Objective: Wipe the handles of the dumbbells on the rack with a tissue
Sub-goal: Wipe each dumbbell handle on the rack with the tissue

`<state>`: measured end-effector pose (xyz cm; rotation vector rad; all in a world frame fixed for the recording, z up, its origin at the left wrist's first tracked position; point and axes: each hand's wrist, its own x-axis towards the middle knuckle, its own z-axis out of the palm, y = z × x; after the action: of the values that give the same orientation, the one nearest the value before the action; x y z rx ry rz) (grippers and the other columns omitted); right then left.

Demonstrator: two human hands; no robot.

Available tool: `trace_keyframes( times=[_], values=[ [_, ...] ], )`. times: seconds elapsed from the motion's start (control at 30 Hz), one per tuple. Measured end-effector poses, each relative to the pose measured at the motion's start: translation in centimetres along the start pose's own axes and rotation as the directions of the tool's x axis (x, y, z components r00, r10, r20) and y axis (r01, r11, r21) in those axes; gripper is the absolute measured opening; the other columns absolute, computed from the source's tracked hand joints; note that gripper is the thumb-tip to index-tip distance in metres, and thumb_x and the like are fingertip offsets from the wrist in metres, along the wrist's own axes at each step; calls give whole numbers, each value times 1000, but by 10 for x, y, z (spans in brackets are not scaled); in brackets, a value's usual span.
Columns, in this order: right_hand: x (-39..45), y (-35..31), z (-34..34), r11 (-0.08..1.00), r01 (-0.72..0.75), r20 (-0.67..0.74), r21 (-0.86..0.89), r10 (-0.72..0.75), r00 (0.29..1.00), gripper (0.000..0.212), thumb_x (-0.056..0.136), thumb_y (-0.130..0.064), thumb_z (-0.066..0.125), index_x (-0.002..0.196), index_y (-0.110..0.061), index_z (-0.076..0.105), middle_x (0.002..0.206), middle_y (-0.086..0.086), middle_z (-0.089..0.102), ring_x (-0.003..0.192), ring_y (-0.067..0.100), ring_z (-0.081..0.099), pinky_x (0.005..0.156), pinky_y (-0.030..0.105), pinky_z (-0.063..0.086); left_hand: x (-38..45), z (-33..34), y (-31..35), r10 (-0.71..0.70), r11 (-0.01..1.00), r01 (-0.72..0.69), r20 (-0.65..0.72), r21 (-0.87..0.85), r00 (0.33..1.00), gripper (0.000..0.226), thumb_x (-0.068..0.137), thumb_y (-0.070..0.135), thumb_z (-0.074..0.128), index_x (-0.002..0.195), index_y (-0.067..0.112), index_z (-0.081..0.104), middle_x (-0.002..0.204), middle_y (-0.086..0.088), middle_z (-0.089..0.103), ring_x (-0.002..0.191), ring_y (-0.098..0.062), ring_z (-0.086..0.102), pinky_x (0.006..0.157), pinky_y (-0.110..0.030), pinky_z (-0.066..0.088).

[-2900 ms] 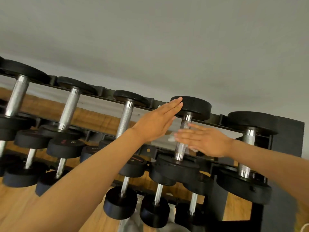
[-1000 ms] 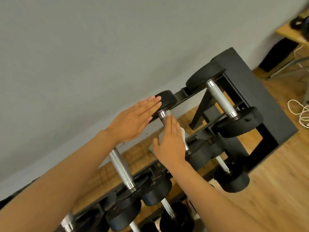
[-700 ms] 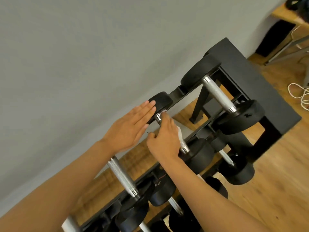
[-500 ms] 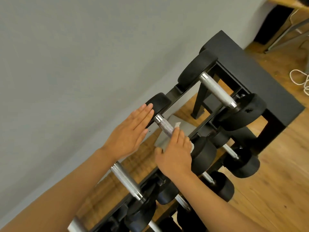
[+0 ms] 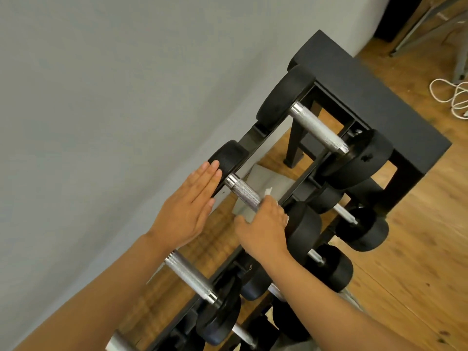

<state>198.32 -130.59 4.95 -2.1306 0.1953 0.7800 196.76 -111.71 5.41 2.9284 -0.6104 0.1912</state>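
Note:
A black rack [image 5: 359,79] holds dumbbells with black heads and knurled steel handles. My right hand [image 5: 263,224] grips the near end of one top-row handle [image 5: 243,192] with a white tissue [image 5: 268,192] wrapped under its fingers; a corner of tissue pokes out above the knuckles. My left hand [image 5: 187,206] is flat, its straight fingertips resting against the far black head [image 5: 228,155] of the same dumbbell. The near head [image 5: 304,226] sits right of my right hand.
A bigger dumbbell [image 5: 316,127] lies to the right on the top row and another handle [image 5: 190,277] to the left. Smaller dumbbells [image 5: 364,229] fill the lower rows. A grey wall is behind; a white cable [image 5: 453,97] lies on the wooden floor.
My right hand has slid down the handle toward the near head with the tissue, baring more of the steel. My left hand stays on the far head. The view has shifted.

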Motion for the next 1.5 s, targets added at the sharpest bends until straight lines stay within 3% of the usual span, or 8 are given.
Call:
trace_keyframes(
  times=[0.3,0.5,0.67,0.83,1.03,1.17,1.4,1.5],
  values=[
    [15,-33,3,954,259,24,152,-265,964,67,75,-19,56,140,-22,40,126,0,56,116,21,52,96,33,44,1,-1,-2,-1,1000,1,-4,-25,1000,49,108,19,31,153,3,24,162,-12,24,152,-26,22,124,-39,21],
    [-11,7,-4,961,213,138,-177,-190,972,91,91,-20,54,155,-15,-10,163,1,-8,149,21,-8,122,38,0,0,1,1,-26,999,26,-2,-27,1000,49,109,21,29,152,-1,28,162,-13,24,152,-26,20,123,-41,22],
    [-12,1,9,941,319,64,-112,-314,947,91,90,-16,51,154,-16,-13,161,-3,-21,146,17,-24,120,36,-12,1,-1,4,-49,998,49,-1,-37,999,50,108,22,30,153,1,27,163,-10,21,153,-22,17,123,-39,22],
    [2,9,2,791,582,180,-187,-555,812,87,90,1,49,154,-16,-7,153,-10,-24,144,11,-26,119,28,-14,1,1,6,-95,992,91,-35,-89,995,49,108,22,31,154,5,28,163,-7,24,152,-18,19,122,-39,25],
    [23,22,-39,467,774,463,-428,-622,631,80,90,14,42,155,-13,5,158,-6,-17,147,15,-15,116,31,31,3,6,14,-147,978,131,-90,-165,985,49,108,22,32,154,6,27,164,-5,22,153,-16,14,124,-35,17],
    [57,19,-66,95,895,546,-436,-762,347,70,69,10,77,134,-6,56,149,8,43,135,30,44,90,46,56,4,7,17,-168,975,145,-124,-169,978,49,108,22,32,153,5,28,162,-6,23,153,-11,10,125,-30,11],
    [90,15,-74,-238,876,488,-419,-873,-4,14,83,-10,73,96,-5,75,109,11,69,108,28,61,105,35,40,5,15,26,-229,964,200,-170,-176,958,49,108,25,31,153,4,28,162,-6,23,152,-12,11,125,-33,11],
    [86,15,-70,-216,889,433,-403,-901,-23,15,89,-15,61,89,-7,74,92,7,67,98,24,61,118,42,26,6,15,34,-266,962,253,-145,-103,953,52,108,27,30,155,5,25,163,-7,20,152,-15,10,126,-32,8]
  ],
)
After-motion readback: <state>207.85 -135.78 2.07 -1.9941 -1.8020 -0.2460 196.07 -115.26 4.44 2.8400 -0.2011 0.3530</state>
